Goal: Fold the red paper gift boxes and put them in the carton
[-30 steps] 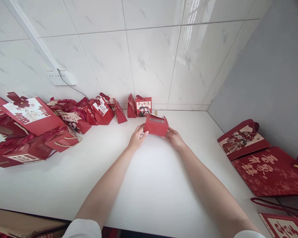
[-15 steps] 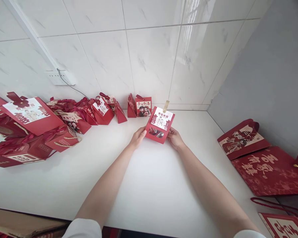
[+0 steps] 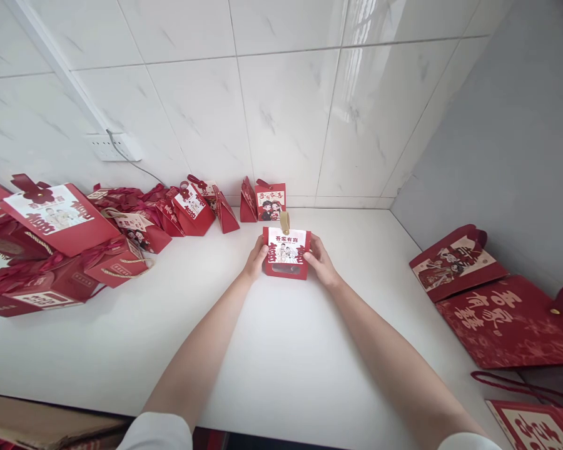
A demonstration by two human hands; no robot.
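Between my two hands is a small red gift box [image 3: 287, 271] with a white printed label, a clear window low on its front and a gold ribbon loop on top. My left hand [image 3: 255, 259] grips its left side, thumb on the front edge. On the right side my right hand [image 3: 323, 261] holds it the same way. The fingers behind the box are hidden. Its front faces me over the white tabletop [image 3: 272, 350]. Just behind stands another red box [image 3: 271, 203] with a cartoon couple on it.
A pile of red gift boxes [image 3: 56, 281] covers the left, with more small boxes [image 3: 193, 209] along the tiled wall. Larger red bags [image 3: 507, 325] lie at the right by the grey wall. A cardboard box [image 3: 47, 422] sits below the table's front edge.
The gift box has gone from tilted to straight, moving slightly left and down. My right hand has shifted left, its thumb now on the box's front edge.
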